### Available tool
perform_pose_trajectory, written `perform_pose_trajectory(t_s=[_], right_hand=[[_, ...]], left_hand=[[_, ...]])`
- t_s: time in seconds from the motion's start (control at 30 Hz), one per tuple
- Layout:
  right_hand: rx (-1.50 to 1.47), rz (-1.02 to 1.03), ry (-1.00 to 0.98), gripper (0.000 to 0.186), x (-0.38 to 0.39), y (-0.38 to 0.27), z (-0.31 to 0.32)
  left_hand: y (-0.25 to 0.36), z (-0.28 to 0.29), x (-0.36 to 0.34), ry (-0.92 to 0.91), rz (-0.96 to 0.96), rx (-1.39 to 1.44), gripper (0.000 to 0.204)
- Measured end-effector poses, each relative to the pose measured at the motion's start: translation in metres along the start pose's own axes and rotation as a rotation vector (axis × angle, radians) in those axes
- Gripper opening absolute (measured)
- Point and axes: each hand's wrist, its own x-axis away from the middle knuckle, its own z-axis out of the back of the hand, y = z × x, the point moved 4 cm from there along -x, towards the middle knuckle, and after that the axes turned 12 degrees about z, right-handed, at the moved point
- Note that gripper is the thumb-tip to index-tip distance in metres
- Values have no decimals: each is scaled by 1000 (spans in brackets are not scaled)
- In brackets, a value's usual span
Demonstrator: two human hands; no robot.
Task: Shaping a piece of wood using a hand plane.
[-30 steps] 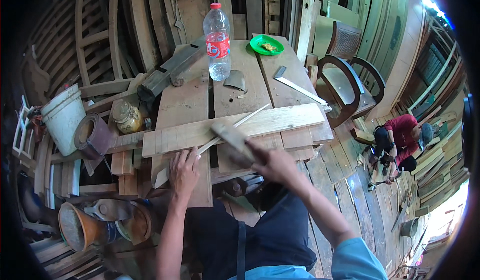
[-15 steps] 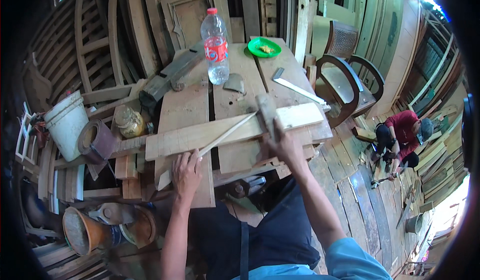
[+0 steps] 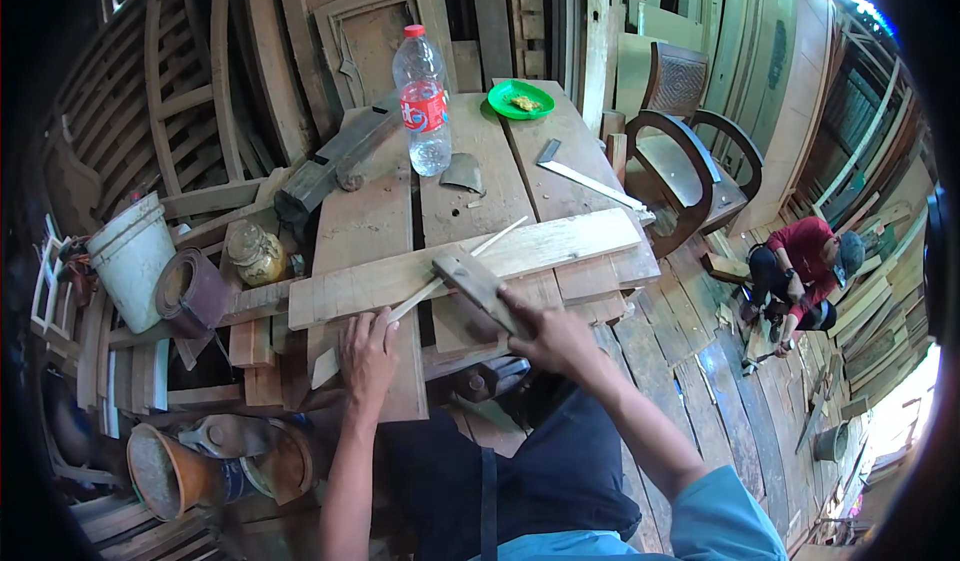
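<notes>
A thin pale wooden strip [image 3: 502, 235] lies diagonally across a wide light plank [image 3: 585, 238] on the workbench. My left hand [image 3: 368, 357] is closed on the strip near its lower left end, thumb and fingers pressed about it. In my right hand [image 3: 560, 341] is a flat, worn wooden block [image 3: 470, 279], gripped at its near end. The block's far part rests over the strip, just past the left fingers. Its underside is hidden.
A water bottle [image 3: 422, 111], a green plate [image 3: 521, 100] with food and a try square [image 3: 592, 183] are on the bench [image 3: 365, 216]. Left are a sandpaper roll [image 3: 195, 296], a jar [image 3: 255, 254] and a white bucket [image 3: 130, 261]. A person [image 3: 805, 271] crouches at right.
My right hand has drawn the block back toward me and to the left along the strip, and the block has turned. My left hand keeps its place on the strip.
</notes>
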Motion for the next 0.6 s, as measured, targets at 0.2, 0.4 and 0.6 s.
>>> perform_pose_trajectory(t_s=[0.2, 0.4, 0.6], right_hand=[[-108, -254, 277, 72, -10, 30, 8], [-120, -188, 156, 73, -6, 32, 14], [-149, 38, 153, 77, 2, 5, -9]], left_hand=[[15, 1, -5, 37, -41, -14, 22], [12, 2, -3, 39, -47, -36, 22], [4, -3, 1, 45, -50, -61, 21]])
